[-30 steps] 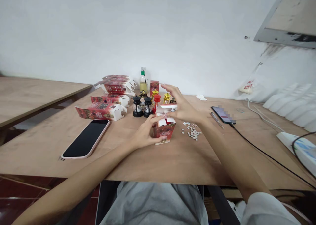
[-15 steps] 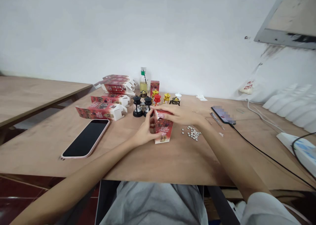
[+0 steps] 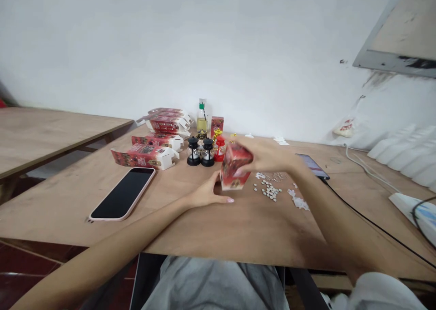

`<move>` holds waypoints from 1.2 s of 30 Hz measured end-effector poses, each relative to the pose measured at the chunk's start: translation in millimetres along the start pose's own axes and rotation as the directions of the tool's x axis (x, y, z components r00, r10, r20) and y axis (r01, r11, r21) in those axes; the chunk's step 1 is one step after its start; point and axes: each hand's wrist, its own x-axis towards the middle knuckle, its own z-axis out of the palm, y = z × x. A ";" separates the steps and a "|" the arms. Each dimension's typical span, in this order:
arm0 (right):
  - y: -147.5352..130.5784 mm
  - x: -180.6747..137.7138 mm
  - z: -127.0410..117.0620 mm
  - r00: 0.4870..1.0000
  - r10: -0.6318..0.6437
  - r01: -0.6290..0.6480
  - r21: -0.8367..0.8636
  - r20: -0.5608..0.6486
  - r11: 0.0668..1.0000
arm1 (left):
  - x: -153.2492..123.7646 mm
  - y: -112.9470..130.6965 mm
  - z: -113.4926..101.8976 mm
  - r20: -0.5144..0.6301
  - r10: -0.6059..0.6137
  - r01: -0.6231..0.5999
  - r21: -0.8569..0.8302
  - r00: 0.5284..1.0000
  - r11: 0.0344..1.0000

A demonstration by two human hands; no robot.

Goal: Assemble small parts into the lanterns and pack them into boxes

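Note:
A red printed gift box with a closed top is tilted, slightly blurred, in the grip of my right hand, whose fingers wrap its right side. My left hand rests low at the box's left, fingers apart and thumb stretched along the table; whether a fingertip still touches the box I cannot tell. Just behind stand small black lanterns and a red lantern, with gold ones partly hidden by the box and my right hand. Small round white pieces lie scattered to the right.
Flat-folded red boxes are stacked at the left, near a phone. At the back stand a bottle and another red box. On the right lie a second phone with a cable, white scraps and a power strip.
My right hand has moved from the box's top to its right side, and the box has shifted right and tilted. My left hand has let go and opened. The view has shifted slightly.

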 end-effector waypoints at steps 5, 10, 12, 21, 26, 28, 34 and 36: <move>56.5 34.7 -59.7 0.894 0.099 -0.198 -0.187 -0.437 0.962 | 0.0 0.7 -2.2 0.059 -0.009 -0.010 0.311 0.998 0.950; 121.5 91.0 -43.5 0.813 0.309 -0.458 -0.214 -0.494 0.863 | -0.9 9.7 0.8 0.229 0.055 -0.178 0.560 0.972 0.809; 140.1 112.4 -22.4 0.798 0.459 -0.560 -0.202 -0.390 0.803 | -2.4 12.1 2.8 0.265 0.057 -0.212 0.602 0.962 0.770; 182.7 155.3 44.2 0.791 0.597 -0.603 0.001 -0.132 0.798 | -5.7 10.6 6.5 0.280 0.072 -0.242 0.639 0.957 0.730; 194.1 147.4 49.1 0.828 0.543 -0.546 0.017 -0.139 0.837 | -4.4 10.6 7.3 0.280 0.060 -0.235 0.650 0.958 0.723; 194.4 141.3 47.5 0.841 0.506 -0.512 0.022 -0.193 0.859 | -4.3 10.7 7.2 0.285 0.052 -0.234 0.654 0.957 0.719; 159.3 103.5 38.3 0.787 0.420 -0.458 0.029 -0.452 0.889 | -4.4 10.0 6.4 0.286 0.067 -0.247 0.662 0.956 0.708; 135.4 81.7 36.4 0.773 0.367 -0.447 -0.034 -0.517 0.894 | -4.0 9.2 6.1 0.284 0.073 -0.250 0.660 0.956 0.708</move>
